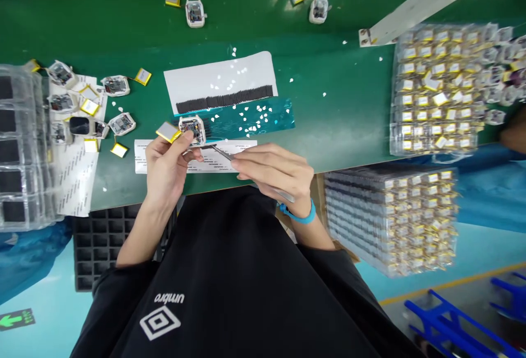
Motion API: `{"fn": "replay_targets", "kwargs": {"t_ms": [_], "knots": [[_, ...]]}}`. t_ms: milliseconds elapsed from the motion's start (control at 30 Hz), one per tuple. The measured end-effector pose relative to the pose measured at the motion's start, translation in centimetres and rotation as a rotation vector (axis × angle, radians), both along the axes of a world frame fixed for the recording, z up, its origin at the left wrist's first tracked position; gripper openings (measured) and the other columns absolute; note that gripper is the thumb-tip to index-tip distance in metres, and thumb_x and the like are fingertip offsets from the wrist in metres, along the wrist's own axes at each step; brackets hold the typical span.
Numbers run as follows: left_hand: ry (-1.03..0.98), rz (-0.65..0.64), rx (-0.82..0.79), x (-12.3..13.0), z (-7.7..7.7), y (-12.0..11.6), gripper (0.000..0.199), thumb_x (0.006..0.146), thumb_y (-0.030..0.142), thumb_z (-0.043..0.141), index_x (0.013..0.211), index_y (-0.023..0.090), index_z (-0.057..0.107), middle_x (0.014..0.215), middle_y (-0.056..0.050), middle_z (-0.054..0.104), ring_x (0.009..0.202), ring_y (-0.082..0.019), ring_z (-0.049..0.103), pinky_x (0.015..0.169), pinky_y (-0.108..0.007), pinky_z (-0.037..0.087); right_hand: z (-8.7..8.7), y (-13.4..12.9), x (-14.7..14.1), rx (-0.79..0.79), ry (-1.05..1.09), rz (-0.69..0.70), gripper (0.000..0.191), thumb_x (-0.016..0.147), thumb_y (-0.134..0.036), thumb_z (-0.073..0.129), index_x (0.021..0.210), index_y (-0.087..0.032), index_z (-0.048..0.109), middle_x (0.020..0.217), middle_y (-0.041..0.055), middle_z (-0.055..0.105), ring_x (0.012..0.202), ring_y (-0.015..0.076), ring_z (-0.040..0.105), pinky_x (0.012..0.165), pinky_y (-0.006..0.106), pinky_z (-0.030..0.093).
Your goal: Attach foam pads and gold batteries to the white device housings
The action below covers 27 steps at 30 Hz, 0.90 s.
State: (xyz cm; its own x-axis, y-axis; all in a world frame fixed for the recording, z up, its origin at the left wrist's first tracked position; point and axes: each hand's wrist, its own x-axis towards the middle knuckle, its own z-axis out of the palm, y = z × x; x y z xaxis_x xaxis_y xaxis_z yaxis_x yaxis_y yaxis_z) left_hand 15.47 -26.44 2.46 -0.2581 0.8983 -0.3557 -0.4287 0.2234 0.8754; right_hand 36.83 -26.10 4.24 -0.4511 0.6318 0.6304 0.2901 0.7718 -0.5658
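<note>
The left hand (164, 169) is pinching a watch module (192, 130) between closed fingertips, with a yellow battery (168, 132) sticking out leftward beside it. The right hand (276, 174) is gripping steel tweezers (224, 154) nearly shut, their tips pointing left, just under the module.

An electronics assembly floor in a factory: a long green-matted workbench (341, 111), rows of small white watch-like housings (195, 13) with exposed circuit boards, loose yellow-edged pouch batteries (143, 76), fine steel tweezers (222, 152), a blue wrist strap (302, 214) of the anti-static kind, tall stacks of clear plastic trays (435, 90) packed with more batteries, a black grid tray (98, 243) below the bench edge, a yellow line (452, 284) along the pale painted floor, blue metal frames (447, 319), and a green arrow sign (16, 318) near the floor
</note>
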Motion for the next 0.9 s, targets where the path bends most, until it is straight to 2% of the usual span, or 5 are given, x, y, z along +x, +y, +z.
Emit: {"fn": "replay_targets", "kwargs": {"t_ms": [133,367,633,767,900], "knots": [[-0.036,-0.012,0.009,0.3,0.0,-0.1,0.021,0.07,0.024,0.092,0.075,0.018,0.072,0.076,0.002,0.07,0.053,-0.008,0.06,0.047,-0.021,0.054,-0.4,0.1,-0.2,0.098,-0.067,-0.002,0.034,0.094,-0.013,0.077,0.127,-0.022,0.075,0.111,0.0038,0.083,0.102,0.0209,0.08,0.089,0.034,0.072],[-0.011,-0.007,-0.04,0.7,0.0,0.2,0.018,0.064,0.021,0.09,0.072,0.018,0.074,0.074,0.002,0.07,0.053,-0.008,0.059,0.045,-0.019,0.053,-0.9,0.4,-0.7,0.307,-0.206,-0.036,0.011,0.097,-0.017,0.076,0.108,-0.017,0.077,0.101,0.0012,0.084,0.092,0.0159,0.08,0.083,0.027,0.072],[0.005,-0.074,-0.014,0.7,0.0,0.0,0.019,0.065,0.024,0.093,0.072,0.018,0.076,0.073,0.001,0.071,0.054,-0.009,0.062,0.044,-0.019,0.055,-1.1,0.3,-0.4,0.228,-0.19,0.0,0.021,0.097,-0.016,0.075,0.118,-0.016,0.073,0.104,0.0032,0.084,0.095,0.0187,0.08,0.079,0.031,0.072],[0.065,-0.079,0.029,1.1,0.0,-0.2,0.034,0.066,0.038,0.1,0.072,0.018,0.074,0.069,0.003,0.068,0.051,-0.01,0.064,0.047,-0.021,0.059,-0.8,0.2,-0.6,0.139,-0.126,-0.005,0.021,0.095,-0.012,0.075,0.115,-0.013,0.073,0.1,0.0057,0.083,0.093,0.0196,0.08,0.078,0.031,0.072],[0.164,-0.076,0.096,1.4,0.0,-0.5,0.041,0.072,0.048,0.098,0.09,0.019,0.076,0.076,0.002,0.072,0.051,-0.011,0.068,0.05,-0.021,0.061,-0.6,0.1,-0.9,0.077,-0.076,-0.02,0.021,0.096,-0.011,0.073,0.116,-0.013,0.073,0.101,0.0067,0.083,0.092,0.0205,0.08,0.078,0.033,0.071]]}}
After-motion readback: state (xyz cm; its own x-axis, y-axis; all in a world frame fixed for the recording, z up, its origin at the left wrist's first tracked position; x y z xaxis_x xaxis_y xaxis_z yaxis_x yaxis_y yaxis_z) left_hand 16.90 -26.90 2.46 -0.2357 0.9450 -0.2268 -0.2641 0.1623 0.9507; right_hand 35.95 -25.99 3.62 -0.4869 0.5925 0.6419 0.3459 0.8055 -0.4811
